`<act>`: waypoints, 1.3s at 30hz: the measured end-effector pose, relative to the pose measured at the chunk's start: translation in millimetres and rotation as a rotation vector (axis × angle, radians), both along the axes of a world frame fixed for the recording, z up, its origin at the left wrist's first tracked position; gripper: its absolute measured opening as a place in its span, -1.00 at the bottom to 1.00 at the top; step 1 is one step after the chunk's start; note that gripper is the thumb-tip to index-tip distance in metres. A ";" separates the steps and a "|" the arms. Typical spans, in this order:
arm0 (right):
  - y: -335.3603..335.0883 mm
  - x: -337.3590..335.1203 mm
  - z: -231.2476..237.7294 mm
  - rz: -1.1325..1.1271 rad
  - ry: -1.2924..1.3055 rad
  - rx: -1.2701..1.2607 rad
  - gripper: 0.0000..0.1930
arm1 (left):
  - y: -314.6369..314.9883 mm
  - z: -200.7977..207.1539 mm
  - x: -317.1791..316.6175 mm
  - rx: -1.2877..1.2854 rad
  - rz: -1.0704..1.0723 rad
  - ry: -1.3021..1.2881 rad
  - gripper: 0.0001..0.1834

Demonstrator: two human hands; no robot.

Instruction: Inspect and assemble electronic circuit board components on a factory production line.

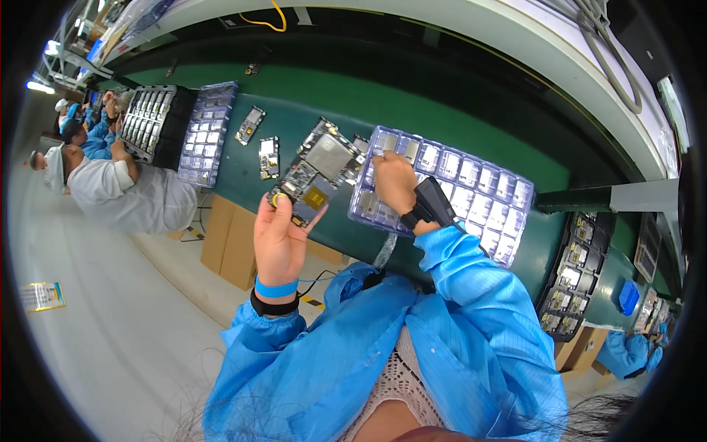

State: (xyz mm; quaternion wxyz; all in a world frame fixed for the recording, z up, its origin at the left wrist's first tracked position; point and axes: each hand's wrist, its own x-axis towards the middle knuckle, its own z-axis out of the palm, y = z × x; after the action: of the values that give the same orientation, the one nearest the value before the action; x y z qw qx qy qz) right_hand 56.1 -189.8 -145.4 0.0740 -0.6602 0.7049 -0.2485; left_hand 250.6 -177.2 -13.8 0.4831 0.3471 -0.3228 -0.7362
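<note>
My left hand point(281, 232) grips the near end of a large circuit board point(329, 156) with silver shield plates and a gold-coloured patch. Something yellow is on one of its fingertips, and a blue band circles the wrist. To the right, my right hand point(395, 180) reaches over the left part of a clear plastic tray point(449, 195). Its fingers are closed and point down into a compartment; what they hold, if anything, is hidden. Small silver metal parts sit in many of the tray's pockets. Two small circuit boards, one upper point(250, 125) and one lower point(269, 158), lie left of the large one.
On the green bench point(309, 103), another clear tray point(208, 136) stands at the left beside a stack of black trays point(151, 125). A black tray of boards point(574, 276) lies at the right. A shelf post point(611, 195) rises nearby. Co-workers sit farther left.
</note>
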 end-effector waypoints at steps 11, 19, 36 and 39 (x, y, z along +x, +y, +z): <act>54.9 -58.3 34.9 -0.118 -0.512 0.021 -0.83 | 20.3 12.0 -40.6 0.066 -0.290 0.059 -0.73; 150.4 -99.9 165.0 -0.318 -1.120 -0.217 -0.89 | 44.9 8.7 -87.4 0.025 -0.507 -0.018 -0.66; 205.0 -105.5 166.9 -0.494 -1.151 -0.069 -0.95 | 89.2 22.3 -162.5 -0.066 -0.815 -0.181 -0.71; 208.1 -107.5 165.6 -0.495 -1.164 -0.069 -0.95 | 90.9 22.0 -165.0 -0.054 -0.844 -0.205 -0.71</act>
State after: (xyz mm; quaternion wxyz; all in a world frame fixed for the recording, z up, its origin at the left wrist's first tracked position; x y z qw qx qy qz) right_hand -51.4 18.3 20.2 0.3642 -0.2363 0.6727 -0.5991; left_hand 85.6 -86.3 8.2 0.1141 0.2431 -0.5018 -0.8222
